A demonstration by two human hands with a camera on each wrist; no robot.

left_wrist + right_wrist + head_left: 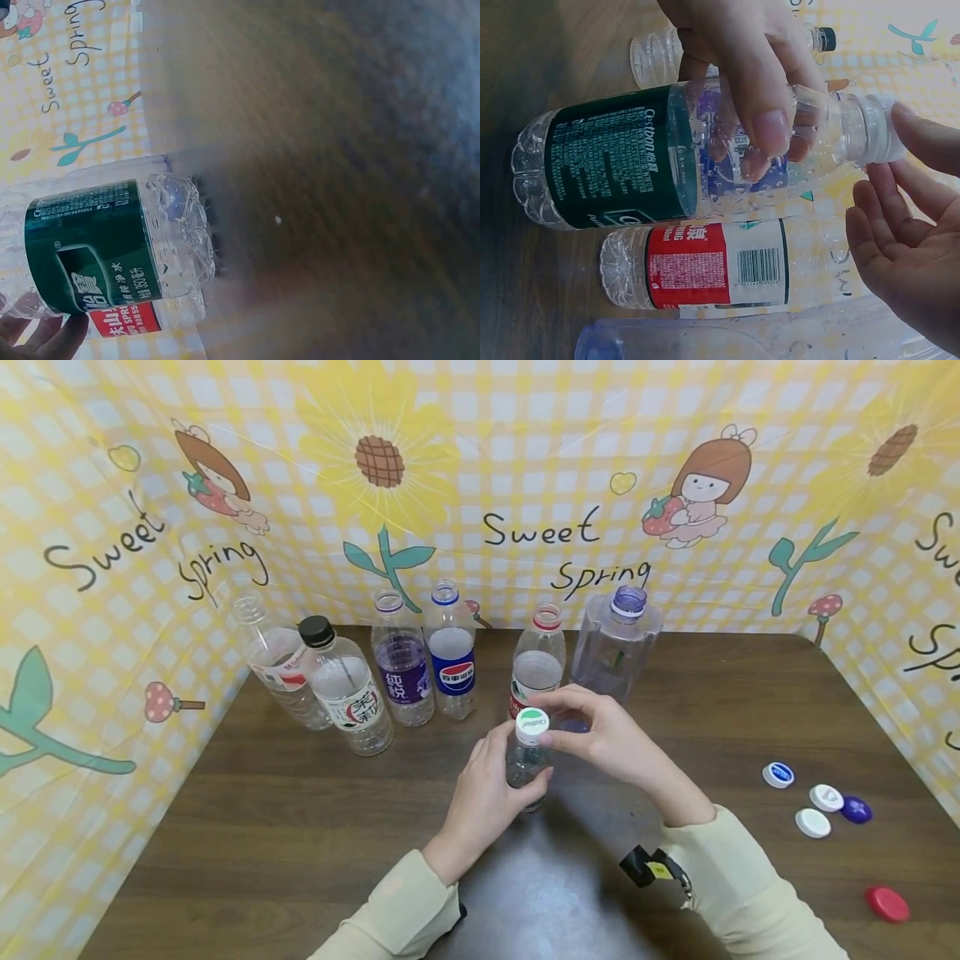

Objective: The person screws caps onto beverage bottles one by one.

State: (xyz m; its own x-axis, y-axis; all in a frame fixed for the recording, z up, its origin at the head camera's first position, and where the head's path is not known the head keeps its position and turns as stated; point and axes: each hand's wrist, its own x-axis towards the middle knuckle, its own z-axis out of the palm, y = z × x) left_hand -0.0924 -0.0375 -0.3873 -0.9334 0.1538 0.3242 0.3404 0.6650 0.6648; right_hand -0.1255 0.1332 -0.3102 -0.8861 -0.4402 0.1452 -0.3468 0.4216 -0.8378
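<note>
Gripping bottle [527, 758], fingers [558, 739] pinching cap [532, 722].

Clear green-labelled bottle [527, 760] stands upright, white cap [532, 722] on top, just before the red-labelled bottle [537, 667].

Row of bottles [450, 652] blocking the table's [262, 852] back, loose caps [817, 797] at right, bare wood front left.

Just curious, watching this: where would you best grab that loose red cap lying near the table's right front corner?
Pinch the red cap across its rim from straight above. It lies flat and low on the table, apart from the other caps, so nothing blocks a top approach.
</note>
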